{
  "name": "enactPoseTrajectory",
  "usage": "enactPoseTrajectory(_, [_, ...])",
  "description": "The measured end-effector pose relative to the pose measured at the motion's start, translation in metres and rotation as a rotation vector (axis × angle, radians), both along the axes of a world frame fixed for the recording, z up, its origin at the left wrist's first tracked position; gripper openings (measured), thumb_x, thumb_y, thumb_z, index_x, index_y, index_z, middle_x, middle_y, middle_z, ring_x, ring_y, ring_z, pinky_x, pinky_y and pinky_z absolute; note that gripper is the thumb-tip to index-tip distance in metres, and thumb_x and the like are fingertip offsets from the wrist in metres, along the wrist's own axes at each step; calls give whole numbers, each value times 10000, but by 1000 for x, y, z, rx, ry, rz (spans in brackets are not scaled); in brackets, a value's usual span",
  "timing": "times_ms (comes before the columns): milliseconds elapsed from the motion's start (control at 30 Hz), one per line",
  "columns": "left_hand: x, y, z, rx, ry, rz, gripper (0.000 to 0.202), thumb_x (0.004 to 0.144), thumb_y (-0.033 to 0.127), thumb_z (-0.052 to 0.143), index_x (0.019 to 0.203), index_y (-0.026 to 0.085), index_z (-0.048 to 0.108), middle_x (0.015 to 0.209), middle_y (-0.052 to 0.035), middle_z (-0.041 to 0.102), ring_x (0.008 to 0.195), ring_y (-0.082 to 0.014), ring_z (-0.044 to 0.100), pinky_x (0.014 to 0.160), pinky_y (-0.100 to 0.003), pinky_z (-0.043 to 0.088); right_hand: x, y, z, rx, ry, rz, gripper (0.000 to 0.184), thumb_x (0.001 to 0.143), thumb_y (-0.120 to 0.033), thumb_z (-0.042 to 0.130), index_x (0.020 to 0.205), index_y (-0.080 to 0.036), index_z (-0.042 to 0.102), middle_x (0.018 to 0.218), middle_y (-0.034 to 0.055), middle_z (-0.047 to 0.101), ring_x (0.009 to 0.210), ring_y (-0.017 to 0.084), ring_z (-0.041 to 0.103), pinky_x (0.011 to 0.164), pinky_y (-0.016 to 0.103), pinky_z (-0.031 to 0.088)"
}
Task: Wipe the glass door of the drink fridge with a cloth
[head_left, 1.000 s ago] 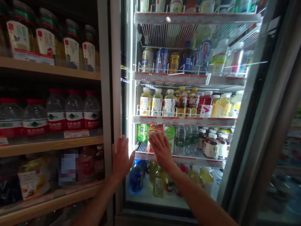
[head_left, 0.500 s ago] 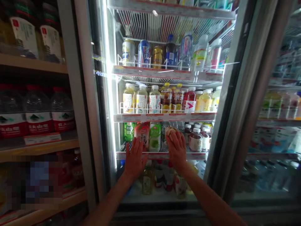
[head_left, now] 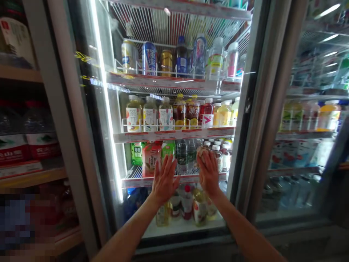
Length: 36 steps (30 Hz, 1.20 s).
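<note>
Cloth [head_left: 201,153]: located right of centre in the frame, bunched under the fingers of the right hand [head_left: 209,171], in front of the small white-capped bottles [head_left: 217,156]. From where I stand it appears pressed to the glass door [head_left: 156,96], whose reflections cross the lit shelves.

Handling (judged): light, limp and not fragile. Expect folding and slipping on smooth glass unless pressure is even. Whether it is damp cannot be told.

Hold (judged): gather the cloth into a pad and spread the fingers' pressure across its middle; keep loose edges tucked beneath the palm. A corner grip would give little control.

Right hand: fingers close together, lightly bent over the cloth, retaining it.

Left hand [head_left: 165,182]: just below and left of the frame's centre, palm forward, fingers extended, holding nothing. It overlaps the green pack [head_left: 168,147] in the view, near the red pouch [head_left: 151,160]; contact with the glass looks likely but cannot be confirmed.
</note>
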<state>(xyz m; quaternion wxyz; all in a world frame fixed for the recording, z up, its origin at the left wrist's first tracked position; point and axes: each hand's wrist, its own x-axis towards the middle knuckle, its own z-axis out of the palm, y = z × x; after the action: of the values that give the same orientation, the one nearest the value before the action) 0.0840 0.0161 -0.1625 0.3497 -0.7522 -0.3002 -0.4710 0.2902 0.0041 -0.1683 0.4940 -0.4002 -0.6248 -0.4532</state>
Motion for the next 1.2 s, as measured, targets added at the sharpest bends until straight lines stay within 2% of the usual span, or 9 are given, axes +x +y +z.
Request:
enactPoseTrajectory(167, [7,-1,-3,9,30,-20,664,879,300,452,1445,132,148,1438,-154,362,1403,-216,127,1150,-459,73,25,-13,-37,-85,-88,-37,675,842,-47,407,1444,-282,211,1521,30,234,1395,245,208,1099,482,324])
enactPoseTrajectory(333, [15,1,1,5,44,-8,651,888,291,424,1446,127,133,1444,-157,350,1405,-209,105,1150,-459,48,70,-3,4,46,128,-109,605,878,-119,367,1447,-262,221,1532,66,189,1397,274,188,1095,536,286])
enactPoseTrajectory(400, [16,1,1,2,46,-3,646,889,292,421,1445,125,138,1440,-159,358,1404,-214,107,1148,-463,54,80,-1,4,71,181,-125,593,881,-126,354,1448,-247,225,1530,84,185,1394,288,191,1088,560,280])
enactPoseTrajectory(567, [11,-2,-9,-16,61,-4,650,883,304,435,1443,127,155,1423,-165,386,1402,-224,134,1147,-459,73,76,-14,-58,-40,195,-163,628,870,-94,355,1454,-257,189,1532,95,166,1392,297,190,1051,571,339])
enactPoseTrajectory(633, [9,-2,-10,-23,68,-9,651,881,293,432,1444,130,148,1428,-161,378,1401,-224,142,1146,-465,77,78,-17,-67,-60,177,-167,631,869,-92,352,1455,-257,185,1529,99,173,1389,297,195,1053,570,336])
enactPoseTrajectory(800, [6,0,9,-13,27,1,692,872,290,458,1453,151,109,1470,-148,304,1402,-240,141,1143,-485,83,103,-1,-3,52,281,-171,594,860,-100,342,1438,-209,262,1499,124,239,1377,287,232,1074,546,310])
enactPoseTrajectory(900, [3,3,24,19,-16,2,714,872,290,465,1457,161,77,1492,-146,248,1403,-239,134,1145,-481,81,88,10,31,144,416,-169,579,859,-111,337,1428,-207,289,1509,120,212,1382,292,217,1077,572,284])
enactPoseTrajectory(1067, [-1,10,41,39,-79,5,739,870,296,479,1460,197,45,1515,-124,189,1404,-248,130,1142,-491,81,19,5,24,17,72,11,642,863,-96,374,1450,-289,201,1530,45,178,1396,274,188,1076,538,325])
enactPoseTrajectory(1200, [-18,16,54,74,-129,45,728,879,306,465,1460,196,40,1520,-130,168,1408,-241,112,1141,-490,68,32,3,30,21,15,11,649,854,-90,393,1446,-289,215,1518,42,226,1387,259,222,1085,520,320])
